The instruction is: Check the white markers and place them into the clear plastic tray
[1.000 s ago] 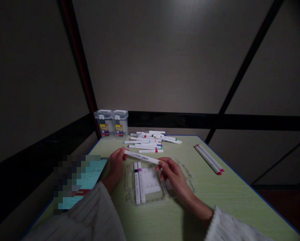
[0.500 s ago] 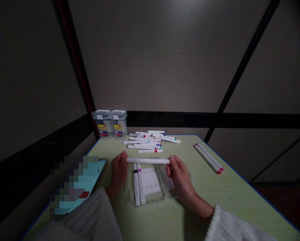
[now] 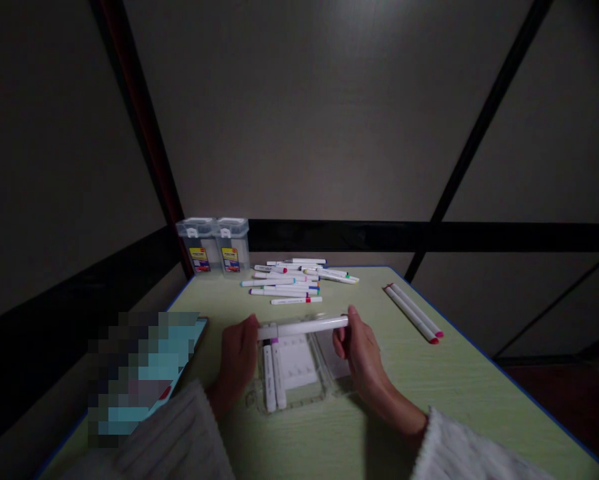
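Note:
A white marker [image 3: 309, 326] spans the gap between my hands, slightly higher at its right end. My left hand [image 3: 239, 350] is closed on its left end, and my right hand [image 3: 362, 347] pinches its right end. Both tips are covered by my fingers. Below it, an open clear plastic case [image 3: 299, 403] lies on the table. Two white markers [image 3: 274, 377], one with a black band and one with a purple band, lie side by side in the case's left part. A white printed sheet [image 3: 299, 363] shows beside them.
Several loose white markers [image 3: 284, 292] with coloured ends lie in a pile at the back. Two lidded clear containers [image 3: 232, 250] stand at the back left. Two red-ended markers [image 3: 413, 313] lie near the right edge. A partly blurred tablet-like screen [image 3: 179, 353] lies at the left.
The held marker has tilted, its right end rising and its left end dropping a little. Both hands still grip it. The whole view has shifted slightly.

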A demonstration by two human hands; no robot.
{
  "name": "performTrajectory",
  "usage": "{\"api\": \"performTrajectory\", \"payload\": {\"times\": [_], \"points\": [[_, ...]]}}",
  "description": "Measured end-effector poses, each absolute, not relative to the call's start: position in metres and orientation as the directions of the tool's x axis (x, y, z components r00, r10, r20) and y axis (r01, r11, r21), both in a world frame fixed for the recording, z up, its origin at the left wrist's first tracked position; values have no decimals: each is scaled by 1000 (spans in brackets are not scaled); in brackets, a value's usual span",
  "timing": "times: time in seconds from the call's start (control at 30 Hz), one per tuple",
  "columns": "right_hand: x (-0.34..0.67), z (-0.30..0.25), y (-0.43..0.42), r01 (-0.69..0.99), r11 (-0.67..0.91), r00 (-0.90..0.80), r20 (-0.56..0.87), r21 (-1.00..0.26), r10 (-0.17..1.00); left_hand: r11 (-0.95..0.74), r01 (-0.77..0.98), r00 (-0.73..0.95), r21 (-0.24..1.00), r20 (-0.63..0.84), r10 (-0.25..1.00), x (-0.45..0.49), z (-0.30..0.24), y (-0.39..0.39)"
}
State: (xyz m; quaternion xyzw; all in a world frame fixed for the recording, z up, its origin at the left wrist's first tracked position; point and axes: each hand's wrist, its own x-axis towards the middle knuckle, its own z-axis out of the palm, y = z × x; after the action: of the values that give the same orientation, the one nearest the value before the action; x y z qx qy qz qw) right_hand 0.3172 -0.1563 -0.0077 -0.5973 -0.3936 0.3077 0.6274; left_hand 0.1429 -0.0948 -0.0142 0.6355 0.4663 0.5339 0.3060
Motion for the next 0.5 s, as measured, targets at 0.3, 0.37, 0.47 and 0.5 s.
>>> {"api": "performTrajectory", "payload": {"times": [0.3, 0.37, 0.47, 0.5], "points": [[313, -3, -158, 93, 84, 436, 117, -992, 892, -443, 251, -3, 861, 458, 889, 140, -15, -90], [312, -3, -159, 99, 73, 423, 108, -992, 900, -447, 195, 20, 873, 452, 892, 140, -19, -91], [312, -7, -159, 66, 65, 433, 87, -996, 897, -443, 127, 63, 887, 439, 896, 141, -27, -95], [313, -8, -159, 56, 67, 448, 85, -996, 890, -429, 114, 61, 896, 424, 903, 142, -30, -97]]}}
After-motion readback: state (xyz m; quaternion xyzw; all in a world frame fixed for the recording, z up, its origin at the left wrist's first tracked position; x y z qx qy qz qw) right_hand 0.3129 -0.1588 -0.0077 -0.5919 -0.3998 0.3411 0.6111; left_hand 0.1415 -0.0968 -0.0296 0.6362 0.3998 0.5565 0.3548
